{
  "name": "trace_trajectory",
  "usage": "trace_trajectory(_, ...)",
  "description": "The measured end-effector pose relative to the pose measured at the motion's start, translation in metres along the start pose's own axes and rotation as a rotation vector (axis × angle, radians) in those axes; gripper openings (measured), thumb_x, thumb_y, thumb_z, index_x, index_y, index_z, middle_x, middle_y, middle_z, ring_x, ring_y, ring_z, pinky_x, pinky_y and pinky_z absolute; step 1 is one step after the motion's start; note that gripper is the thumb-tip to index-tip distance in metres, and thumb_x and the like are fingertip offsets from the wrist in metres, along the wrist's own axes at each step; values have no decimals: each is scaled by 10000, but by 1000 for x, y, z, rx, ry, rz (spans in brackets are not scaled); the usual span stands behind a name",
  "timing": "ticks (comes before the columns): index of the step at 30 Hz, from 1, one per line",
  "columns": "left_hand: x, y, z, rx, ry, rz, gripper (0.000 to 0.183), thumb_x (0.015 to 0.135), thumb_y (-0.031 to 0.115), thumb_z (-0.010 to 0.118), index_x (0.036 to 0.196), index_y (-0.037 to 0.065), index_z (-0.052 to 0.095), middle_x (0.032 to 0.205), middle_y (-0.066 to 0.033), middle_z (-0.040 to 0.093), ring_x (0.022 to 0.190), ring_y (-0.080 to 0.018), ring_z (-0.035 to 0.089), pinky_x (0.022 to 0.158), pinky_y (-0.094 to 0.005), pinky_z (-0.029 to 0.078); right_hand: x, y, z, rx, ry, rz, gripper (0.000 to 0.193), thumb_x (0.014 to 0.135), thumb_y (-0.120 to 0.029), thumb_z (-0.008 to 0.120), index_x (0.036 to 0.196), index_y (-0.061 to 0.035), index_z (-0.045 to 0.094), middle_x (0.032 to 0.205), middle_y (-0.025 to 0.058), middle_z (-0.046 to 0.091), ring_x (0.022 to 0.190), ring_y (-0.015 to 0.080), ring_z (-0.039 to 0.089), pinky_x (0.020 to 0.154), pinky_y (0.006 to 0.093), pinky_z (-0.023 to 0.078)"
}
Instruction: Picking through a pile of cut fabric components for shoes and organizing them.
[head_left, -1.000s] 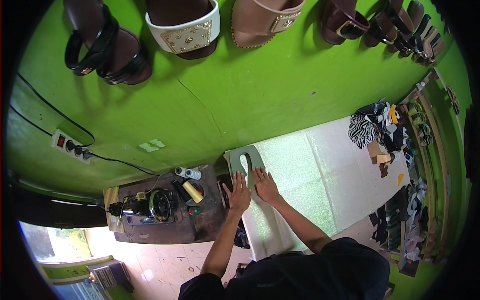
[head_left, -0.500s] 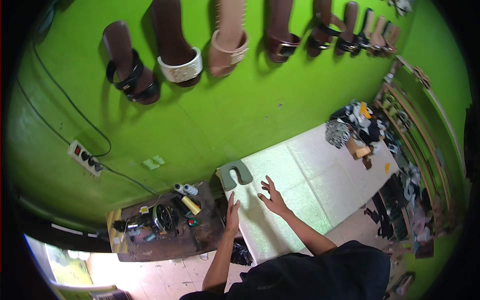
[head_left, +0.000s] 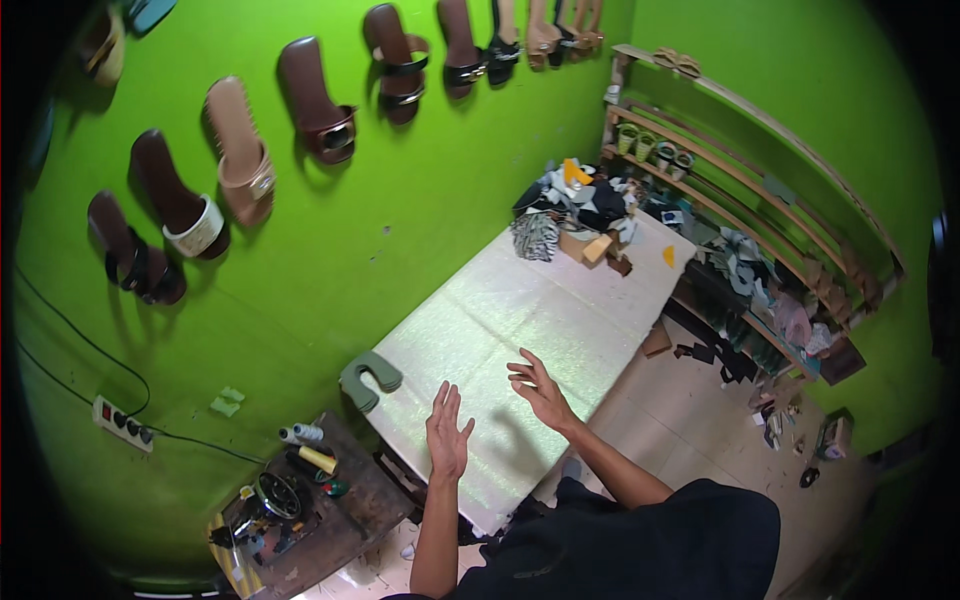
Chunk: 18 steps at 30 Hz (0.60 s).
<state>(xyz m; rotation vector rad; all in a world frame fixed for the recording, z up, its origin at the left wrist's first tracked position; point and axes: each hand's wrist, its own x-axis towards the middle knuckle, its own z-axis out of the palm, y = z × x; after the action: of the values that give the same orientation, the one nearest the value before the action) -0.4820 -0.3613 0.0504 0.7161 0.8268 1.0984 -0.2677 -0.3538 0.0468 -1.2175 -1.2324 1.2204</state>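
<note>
Both hands hover over a long white table (head_left: 470,300) with a shiny surface, and neither holds anything. My left hand (head_left: 448,435) has its fingers stretched upward and the thumb apart. To its right, my right hand (head_left: 540,392) is raised with its fingers spread toward the left. A gap lies between the two hands. On the table's left end sits a dark green U-shaped pad (head_left: 372,378), close to my left hand but apart from it.
Fabric and leather scraps (head_left: 580,205) are heaped on the table's far end. A sewing machine (head_left: 268,500) with thread spools (head_left: 318,459) stands at lower left. Sandals (head_left: 320,105) hang along the green wall. Wooden shelves (head_left: 740,175) line the right, above more scraps. A power strip (head_left: 122,424) is wall-mounted.
My view has swung to the right, so the table, sandals and sewing machine sit further left. The left hand has turned to show more of its width. Both hands stay empty.
</note>
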Motion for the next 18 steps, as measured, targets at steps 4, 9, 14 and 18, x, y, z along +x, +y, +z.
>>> trace_trajectory(4,7,-20,56,54,-30,-1,731,943,568,334,1555,182,237,1629,-97,180,1508,-235,108,1153,-579,110,-23,-3,-60,8,98,3,649,982,-194,566,1523,-80,225,1392,202,504,1245,285,539,1037,407,433)
trace_trajectory(9,20,-51,120,5,-108,-24,707,937,532,357,1546,186,259,1625,-103,195,1504,-243,116,1149,-585,117,-42,-2,-139,73,143,-29,646,979,-201,570,1513,-52,238,1379,201,511,1238,273,544,1039,400,429)
trace_trajectory(14,37,-85,196,95,-88,-45,768,904,598,415,1535,181,284,1600,-101,245,1486,-231,161,1140,-569,159,-54,1,-223,121,201,-109,636,975,-206,567,1503,-34,255,1352,198,523,1180,252,571,1015,372,431)
trace_trajectory(18,57,-107,246,107,-159,-30,763,897,607,426,1529,199,301,1593,-110,251,1480,-252,162,1138,-572,164,-61,6,-283,111,256,-132,634,962,-210,593,1495,-52,290,1334,196,537,1134,235,578,976,376,464)
